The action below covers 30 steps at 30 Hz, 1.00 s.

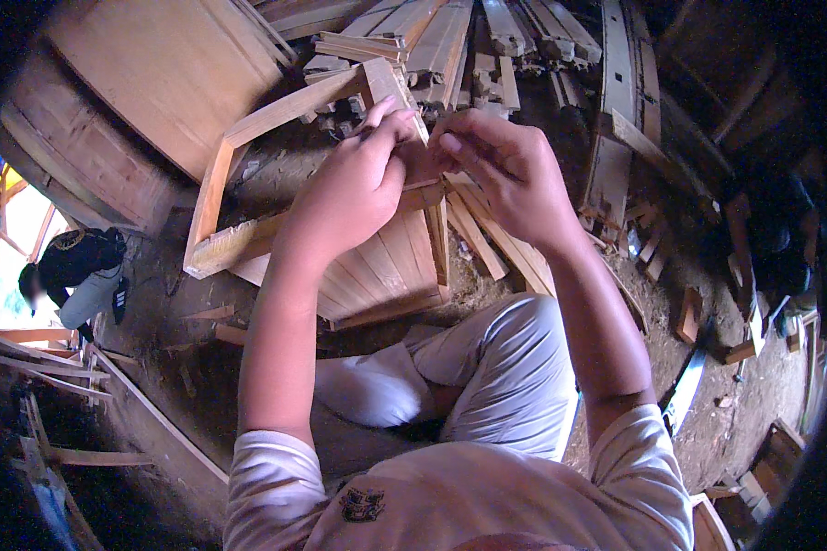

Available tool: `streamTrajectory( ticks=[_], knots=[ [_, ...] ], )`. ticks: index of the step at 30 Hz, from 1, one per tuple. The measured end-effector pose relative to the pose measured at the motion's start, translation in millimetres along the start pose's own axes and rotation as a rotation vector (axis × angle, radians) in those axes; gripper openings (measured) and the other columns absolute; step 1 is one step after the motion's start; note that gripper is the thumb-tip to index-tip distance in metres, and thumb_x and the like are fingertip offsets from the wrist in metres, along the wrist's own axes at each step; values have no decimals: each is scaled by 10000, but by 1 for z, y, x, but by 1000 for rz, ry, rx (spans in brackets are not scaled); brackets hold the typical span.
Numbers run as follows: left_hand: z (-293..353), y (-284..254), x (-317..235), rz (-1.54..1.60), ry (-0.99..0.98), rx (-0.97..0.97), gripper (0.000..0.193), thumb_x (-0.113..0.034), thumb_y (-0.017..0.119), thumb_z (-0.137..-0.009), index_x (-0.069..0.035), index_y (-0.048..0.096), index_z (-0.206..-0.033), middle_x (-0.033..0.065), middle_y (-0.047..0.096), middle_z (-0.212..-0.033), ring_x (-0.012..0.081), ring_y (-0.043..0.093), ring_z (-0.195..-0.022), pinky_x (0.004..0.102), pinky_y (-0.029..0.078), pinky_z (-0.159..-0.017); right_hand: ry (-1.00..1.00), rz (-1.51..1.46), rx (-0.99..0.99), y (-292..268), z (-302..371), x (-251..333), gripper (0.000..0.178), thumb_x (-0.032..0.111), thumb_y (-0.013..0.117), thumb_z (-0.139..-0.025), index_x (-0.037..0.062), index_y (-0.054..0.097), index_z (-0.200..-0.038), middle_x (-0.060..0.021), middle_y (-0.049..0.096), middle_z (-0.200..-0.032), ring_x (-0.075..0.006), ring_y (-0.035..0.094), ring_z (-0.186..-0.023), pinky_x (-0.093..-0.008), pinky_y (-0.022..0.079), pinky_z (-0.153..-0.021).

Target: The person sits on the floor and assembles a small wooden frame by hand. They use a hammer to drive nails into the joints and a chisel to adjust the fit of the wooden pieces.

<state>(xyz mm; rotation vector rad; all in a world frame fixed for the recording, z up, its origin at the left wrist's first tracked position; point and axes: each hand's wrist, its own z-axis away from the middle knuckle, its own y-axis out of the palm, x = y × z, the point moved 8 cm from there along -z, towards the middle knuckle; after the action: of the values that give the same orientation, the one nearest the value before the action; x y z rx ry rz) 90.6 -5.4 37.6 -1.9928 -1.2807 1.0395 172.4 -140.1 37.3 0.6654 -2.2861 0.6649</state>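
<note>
Both of my hands are raised close together over an open wooden frame [289, 119] of pale planks. My left hand [358, 184] is closed, its fingers bent over the frame's right-hand bar. Just to its right, my right hand [505, 165] pinches with thumb and forefinger. In the gap between them shows a small reddish-brown flat piece [418, 163]; its kind is unclear, and the fingers hide most of it. Below the frame stands a slatted wooden box-like piece [377, 271], close to my bent legs.
Long timber strips [436, 55] are stacked at the far side, with loose offcuts [478, 234] below them. A large board [156, 73] leans at the upper left. A person [83, 271] bends over at the left. Wood blocks [689, 317] lie on the dirt floor to the right.
</note>
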Motion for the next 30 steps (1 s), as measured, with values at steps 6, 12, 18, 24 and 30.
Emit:
streamTrajectory(
  ticks=[6,12,18,24,30],
  knots=[
    [-1,0,-1,-26,-134,35,362,-130,496,-1000,20,472,-1329,315,578,-1339,506,626,-1087,596,497,-940,-36,-9,-97,-3,-1,-16,132,104,637,-998,-10,672,-1056,-169,704,-880,-227,692,-798,-351,536,-755],
    [5,3,14,-150,-318,102,499,-257,486,-1029,32,415,-1430,323,647,-1207,507,640,-1059,595,507,-919,92,33,-129,12,13,-18,144,112,627,-1016,-2,680,-1086,-192,724,-928,-238,732,-855,-356,546,-777],
    [6,11,28,-94,-304,135,575,-315,434,-1046,43,411,-1495,336,645,-1197,503,634,-1091,566,501,-949,66,85,-220,6,24,-10,151,59,642,-986,-7,681,-1117,-227,725,-937,-301,758,-881,-380,562,-745],
    [5,11,25,-83,-329,158,541,-260,438,-1045,39,406,-1495,320,645,-1216,498,618,-1126,549,491,-961,26,103,-134,14,25,1,184,9,641,-948,1,678,-1129,-247,709,-908,-424,724,-867,-419,559,-722],
    [4,10,20,-89,-273,118,508,-209,441,-1047,20,404,-1499,295,644,-1243,489,613,-1144,540,489,-969,80,95,-156,13,29,3,158,31,648,-963,0,685,-1114,-249,707,-898,-428,719,-851,-418,555,-714]
  ],
)
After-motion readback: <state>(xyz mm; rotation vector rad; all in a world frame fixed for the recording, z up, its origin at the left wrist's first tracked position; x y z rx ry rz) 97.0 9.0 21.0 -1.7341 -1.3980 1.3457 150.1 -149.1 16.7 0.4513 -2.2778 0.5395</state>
